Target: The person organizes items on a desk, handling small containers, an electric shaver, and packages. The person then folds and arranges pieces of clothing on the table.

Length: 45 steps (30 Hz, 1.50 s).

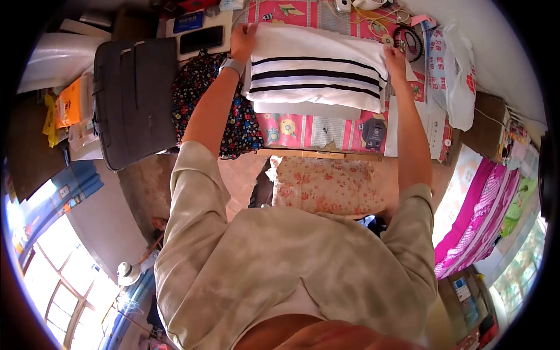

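Note:
A white folded garment [318, 44] with several black stripes lies across the pink patterned table cover [297, 137]. My left hand [242, 44] is closed at its far left corner, with a light band on the wrist. On the opposite side, my right hand [396, 63] pinches the right edge of the cloth. Both sets of fingertips are partly hidden by the fabric. A pale flat slab [315, 109] sticks out from under the garment's near edge. Beside my left forearm lies a dark floral cloth [242, 131].
To the left stand a dark grey bag [137, 105] and a black phone [202, 39]. A dark grey device [373, 134] sits near the front edge. White plastic bags [458, 76] and cables [382, 20] are at the right and back. A floral-covered seat [326, 184] is below the table.

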Each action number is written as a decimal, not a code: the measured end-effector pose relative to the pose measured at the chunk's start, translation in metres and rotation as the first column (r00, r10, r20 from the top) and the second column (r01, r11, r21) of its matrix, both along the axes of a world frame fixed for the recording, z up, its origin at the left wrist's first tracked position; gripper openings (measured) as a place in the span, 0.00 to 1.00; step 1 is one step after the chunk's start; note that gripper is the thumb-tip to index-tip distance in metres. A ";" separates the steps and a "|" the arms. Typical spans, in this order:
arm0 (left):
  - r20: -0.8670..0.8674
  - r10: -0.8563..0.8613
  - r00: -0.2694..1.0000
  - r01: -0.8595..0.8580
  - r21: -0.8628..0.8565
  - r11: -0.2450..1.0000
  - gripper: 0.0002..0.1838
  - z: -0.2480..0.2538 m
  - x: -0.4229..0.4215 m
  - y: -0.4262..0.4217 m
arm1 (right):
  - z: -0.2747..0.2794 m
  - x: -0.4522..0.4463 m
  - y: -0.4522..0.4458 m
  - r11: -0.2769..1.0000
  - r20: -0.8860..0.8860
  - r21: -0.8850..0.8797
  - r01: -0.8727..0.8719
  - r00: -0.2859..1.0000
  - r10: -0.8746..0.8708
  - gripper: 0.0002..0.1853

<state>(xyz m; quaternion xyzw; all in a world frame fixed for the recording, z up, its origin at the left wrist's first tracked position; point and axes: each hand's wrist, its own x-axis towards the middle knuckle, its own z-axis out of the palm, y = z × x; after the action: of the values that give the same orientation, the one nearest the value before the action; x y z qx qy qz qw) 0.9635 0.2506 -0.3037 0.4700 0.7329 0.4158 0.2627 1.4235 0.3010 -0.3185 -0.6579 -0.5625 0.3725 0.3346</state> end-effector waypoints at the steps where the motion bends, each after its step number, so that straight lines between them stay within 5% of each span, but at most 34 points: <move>1: 0.002 0.002 1.000 -0.002 -0.010 1.000 0.23 -0.008 0.000 0.000 | -0.016 0.003 0.004 0.999 0.175 0.024 0.021 0.984 -0.025 0.24; 4: -0.234 -0.091 0.968 0.056 -0.155 0.986 0.37 -0.008 0.004 0.001 | -0.020 0.002 0.002 1.000 0.193 -0.011 -0.013 0.981 0.014 0.27; 7: -0.292 -0.174 0.940 0.093 -0.272 0.958 0.38 -0.016 -0.007 0.000 | -0.007 -0.004 -0.011 0.998 0.228 -0.040 -0.047 0.972 0.055 0.28; 8: -0.292 -0.176 0.940 0.094 -0.274 0.957 0.38 -0.017 -0.013 0.005 | -0.002 -0.002 -0.010 0.981 0.203 -0.174 -0.088 0.971 0.123 0.29; 10: -0.171 -0.311 0.935 0.207 -0.447 0.870 0.36 -0.014 -0.022 0.017 | 0.013 0.000 -0.004 0.946 0.171 -0.299 -0.127 0.968 0.184 0.29; 11: -0.170 -0.311 0.935 0.207 -0.449 0.869 0.36 -0.009 -0.022 0.017 | 0.023 0.000 0.000 0.856 0.046 -0.497 -0.139 0.981 0.186 0.34; 12: 0.049 -0.314 0.948 0.302 -0.444 0.843 0.34 0.011 -0.017 0.016 | 0.030 -0.003 0.001 0.725 -0.077 -0.667 -0.171 0.984 0.161 0.39; 13: 0.261 -0.303 0.916 0.390 -0.417 0.821 0.32 0.024 -0.014 0.016 | 0.034 -0.005 -0.003 0.726 -0.081 -0.664 -0.177 0.983 0.165 0.39; 15: 0.245 -0.339 0.908 0.408 -0.340 0.847 0.31 0.017 -0.013 0.016 | 0.039 -0.013 -0.012 0.822 -0.203 -0.506 -0.260 0.963 0.179 0.38; 17: 0.221 -0.369 0.903 0.420 -0.265 0.868 0.30 0.008 -0.016 0.017 | 0.035 -0.017 -0.015 0.845 -0.102 -0.477 -0.242 0.970 0.221 0.34; 19: 0.113 -0.385 0.916 0.399 -0.161 0.903 0.24 0.002 -0.019 0.016 | 0.027 -0.011 -0.016 0.958 -0.022 -0.161 -0.237 0.971 0.236 0.32; 20: 0.126 -0.394 0.910 0.404 -0.062 0.913 0.24 0.038 -0.007 0.002 | -0.010 0.006 -0.005 0.977 -0.021 -0.094 -0.193 0.981 0.192 0.32; 22: -0.074 -0.340 0.937 0.335 -0.074 0.939 0.22 0.071 0.003 -0.024 | -0.005 0.017 -0.008 0.989 0.208 -0.023 -0.148 0.967 0.149 0.29; 23: -0.171 -0.307 0.936 0.304 -0.046 0.952 0.21 0.085 0.005 -0.039 | 0.037 0.003 -0.023 0.979 -0.005 -0.045 -0.198 0.980 0.198 0.27; 26: 0.023 -0.229 0.973 0.228 0.062 0.972 0.18 0.130 0.011 -0.105 | 0.124 -0.019 -0.047 0.939 -0.018 0.063 -0.339 0.940 0.341 0.21; 28: 0.189 -0.118 0.975 0.096 0.120 0.988 0.15 0.169 0.019 -0.155 | 0.169 -0.029 -0.059 0.934 -0.091 -0.046 -0.355 0.932 0.350 0.20; 30: 0.160 -0.009 0.987 0.006 0.015 1.000 0.12 0.190 0.017 -0.208 | 0.206 -0.041 -0.063 0.899 -0.102 -0.038 -0.437 0.897 0.431 0.20; 33: 0.390 0.195 0.900 -0.224 0.030 0.974 0.13 0.219 0.029 -0.287 | 0.257 -0.068 -0.053 0.840 -0.106 -0.051 -0.541 0.839 0.534 0.21; 39: 0.606 0.443 0.661 -0.584 0.044 0.810 0.10 0.191 0.019 -0.364 | 0.297 -0.217 -0.014 0.576 0.033 -0.029 -0.817 0.576 0.817 0.26; 43: 0.589 0.653 0.475 -0.819 0.024 0.574 0.11 0.101 -0.017 -0.372 | 0.232 -0.361 -0.005 0.396 -0.115 -0.024 -0.918 0.396 0.911 0.24; 45: 0.618 0.714 0.330 -0.857 -0.122 0.501 0.14 0.044 -0.036 -0.377 | 0.192 -0.423 -0.020 0.368 -0.005 -0.060 -0.928 0.369 0.929 0.28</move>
<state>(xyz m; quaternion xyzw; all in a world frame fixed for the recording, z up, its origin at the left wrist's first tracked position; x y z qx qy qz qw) 0.9278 -0.1261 -0.2597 -0.0777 0.6906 0.6943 0.1869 1.0007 0.2814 -0.1262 -0.2425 -0.8296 0.5012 0.0418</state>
